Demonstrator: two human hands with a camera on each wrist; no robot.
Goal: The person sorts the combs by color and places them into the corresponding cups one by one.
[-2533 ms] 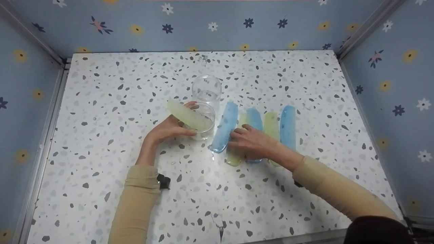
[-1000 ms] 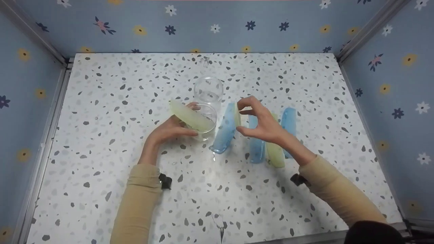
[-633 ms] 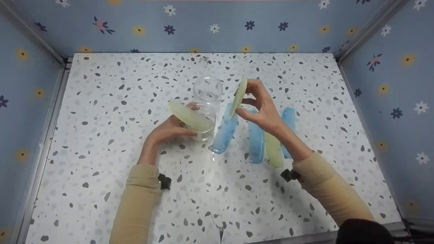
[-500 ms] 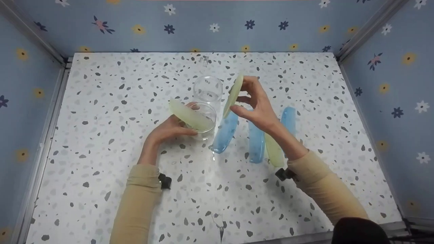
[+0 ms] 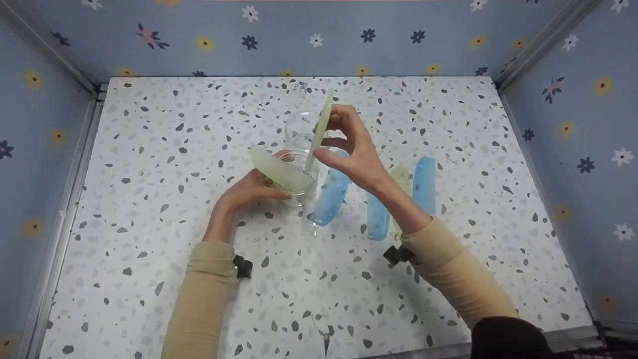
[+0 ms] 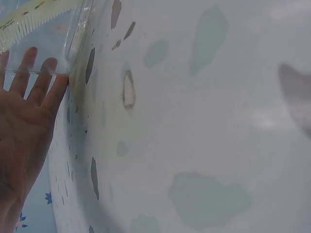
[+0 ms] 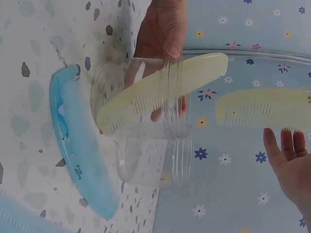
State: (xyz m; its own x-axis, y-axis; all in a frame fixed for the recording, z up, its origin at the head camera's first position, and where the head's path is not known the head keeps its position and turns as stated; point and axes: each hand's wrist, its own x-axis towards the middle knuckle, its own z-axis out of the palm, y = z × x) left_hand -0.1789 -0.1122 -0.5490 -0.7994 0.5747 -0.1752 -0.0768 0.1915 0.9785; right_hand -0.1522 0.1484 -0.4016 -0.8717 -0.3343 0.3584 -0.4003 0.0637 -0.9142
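Note:
My left hand grips a clear round jar from the left, thumb and fingers on opposite sides. Inside it leans a pale yellow-green comb, one end sticking out past the rim. Between thumb and fingers of my right hand is a second yellow-green comb, nearly upright, its lower end overlapping the jar's mouth in the head view. In the right wrist view this comb is seen beyond the jar's threaded rim, teeth facing the right hand's fingers. The left wrist view shows the left fingers along the jar wall.
Another clear jar stands just behind the gripped one. A blue comb lies right of the jars. Farther right lie another blue comb, a yellow-green comb and a blue comb. Flower-patterned walls enclose the speckled table.
My right hand has picked up a yellow-green comb from the row, raised it and carried it left to the jar's mouth. The left hand and its jar have stayed in place.

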